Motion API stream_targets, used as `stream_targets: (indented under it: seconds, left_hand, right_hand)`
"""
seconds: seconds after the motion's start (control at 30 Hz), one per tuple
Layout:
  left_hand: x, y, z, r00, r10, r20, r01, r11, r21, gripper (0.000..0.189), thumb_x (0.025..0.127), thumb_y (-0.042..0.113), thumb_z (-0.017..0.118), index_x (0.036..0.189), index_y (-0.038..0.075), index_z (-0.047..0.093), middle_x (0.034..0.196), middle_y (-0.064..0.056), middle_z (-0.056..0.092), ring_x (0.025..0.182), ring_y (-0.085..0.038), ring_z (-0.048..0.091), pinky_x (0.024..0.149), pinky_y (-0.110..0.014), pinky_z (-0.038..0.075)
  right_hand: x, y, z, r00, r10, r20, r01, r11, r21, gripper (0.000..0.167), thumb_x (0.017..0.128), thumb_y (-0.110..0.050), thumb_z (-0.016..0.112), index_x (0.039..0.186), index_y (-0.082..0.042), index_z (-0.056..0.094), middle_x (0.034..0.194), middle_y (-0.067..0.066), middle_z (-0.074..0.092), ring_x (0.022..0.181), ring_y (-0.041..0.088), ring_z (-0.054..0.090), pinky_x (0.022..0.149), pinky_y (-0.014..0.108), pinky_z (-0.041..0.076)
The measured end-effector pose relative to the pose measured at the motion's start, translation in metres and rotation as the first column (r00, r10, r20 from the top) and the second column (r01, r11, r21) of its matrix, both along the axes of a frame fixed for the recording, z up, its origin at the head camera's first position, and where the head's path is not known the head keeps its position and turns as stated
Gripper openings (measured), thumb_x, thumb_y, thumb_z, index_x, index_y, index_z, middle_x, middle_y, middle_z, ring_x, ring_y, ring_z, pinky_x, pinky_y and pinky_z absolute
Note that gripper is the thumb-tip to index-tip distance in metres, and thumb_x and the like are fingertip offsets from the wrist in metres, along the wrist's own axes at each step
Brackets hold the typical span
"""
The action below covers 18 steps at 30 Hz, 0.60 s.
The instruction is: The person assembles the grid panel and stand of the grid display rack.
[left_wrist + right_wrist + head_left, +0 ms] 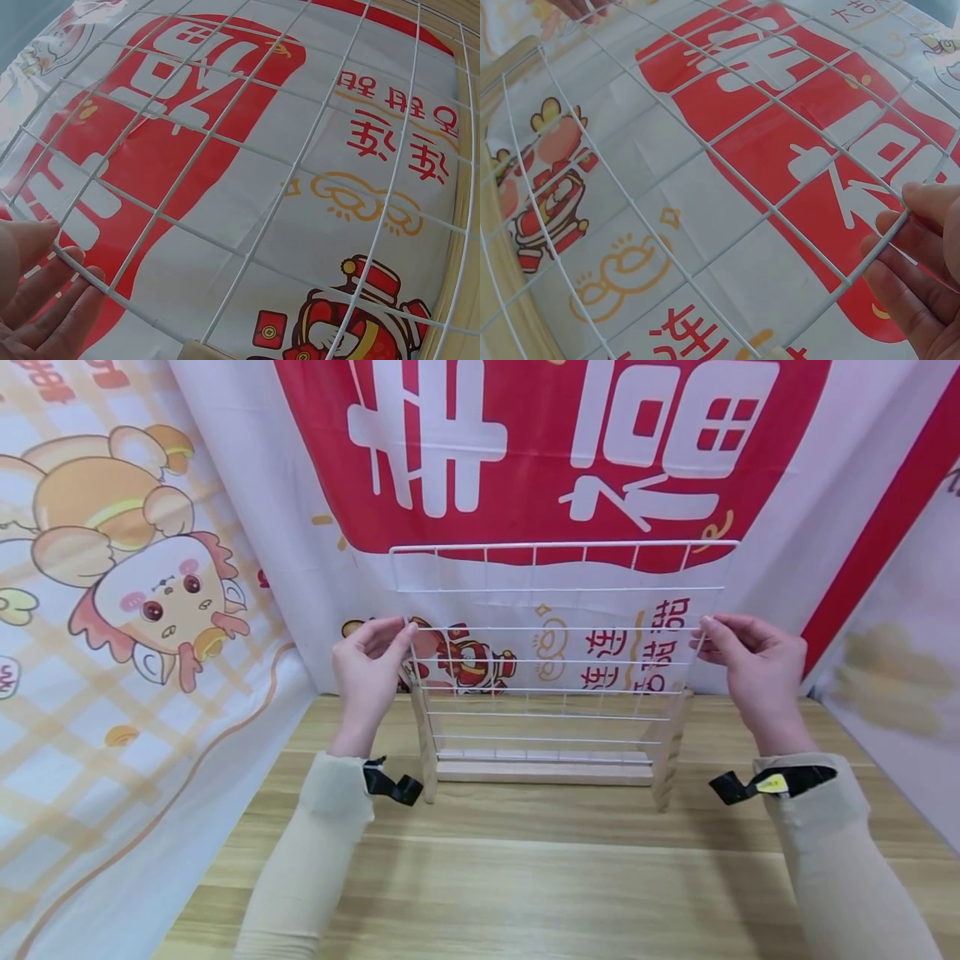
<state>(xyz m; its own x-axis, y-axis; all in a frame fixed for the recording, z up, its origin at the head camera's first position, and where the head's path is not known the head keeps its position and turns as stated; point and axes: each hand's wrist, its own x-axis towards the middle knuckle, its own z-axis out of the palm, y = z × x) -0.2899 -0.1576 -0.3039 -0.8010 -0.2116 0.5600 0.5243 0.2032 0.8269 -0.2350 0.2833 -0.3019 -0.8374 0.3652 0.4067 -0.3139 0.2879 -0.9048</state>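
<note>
A white wire grid panel (558, 629) stands upright in a wooden stand (543, 772), its lower edge down by the stand's crossbar. My left hand (369, 672) pinches the panel's left side wire between thumb and fingers, a little above the stand's left upright (424, 739). On the opposite side, my right hand (761, 672) pinches the right side wire at about the same height. Both wrist views show the grid up close, with the left fingers (71, 315) and the right fingers (904, 281) around its outer wire.
The stand rests on a wood-grain table (525, 893). Behind it hangs a white cloth with a large red printed patch (540, 468). A cartoon-printed cloth (127, 610) hangs at the left, a pale one (900, 693) at the right. Black straps (393, 783) circle both wrists.
</note>
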Motion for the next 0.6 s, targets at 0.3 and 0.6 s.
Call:
stream_targets:
  seconds: [0.3,0.6]
  left_hand:
    - [0.0023,0.0019,0.0016,1.000,0.013,-0.007,-0.013,1.000,-0.003,0.028,0.092,0.024,0.079,0.110,0.002,0.076,0.099,-0.009,0.076,0.086,-0.020,0.072,0.073,-0.027,0.061]
    - [0.0008,0.0012,-0.0020,1.000,-0.016,0.013,0.015,0.998,0.053,0.028,0.089,0.026,0.081,0.105,0.003,0.077,0.095,-0.009,0.076,0.086,-0.027,0.074,0.074,-0.034,0.062]
  right_hand:
    - [0.0004,0.0031,-0.0015,1.000,0.000,0.025,0.000,1.000,0.005,0.045,0.093,-0.040,0.072,0.129,-0.015,0.071,0.113,0.003,0.073,0.096,0.013,0.071,0.081,0.015,0.054]
    - [0.0007,0.0022,-0.0027,0.999,0.045,0.000,-0.045,0.999,-0.011,0.041,0.094,-0.034,0.073,0.126,-0.010,0.072,0.110,0.006,0.073,0.093,0.016,0.071,0.081,0.017,0.056]
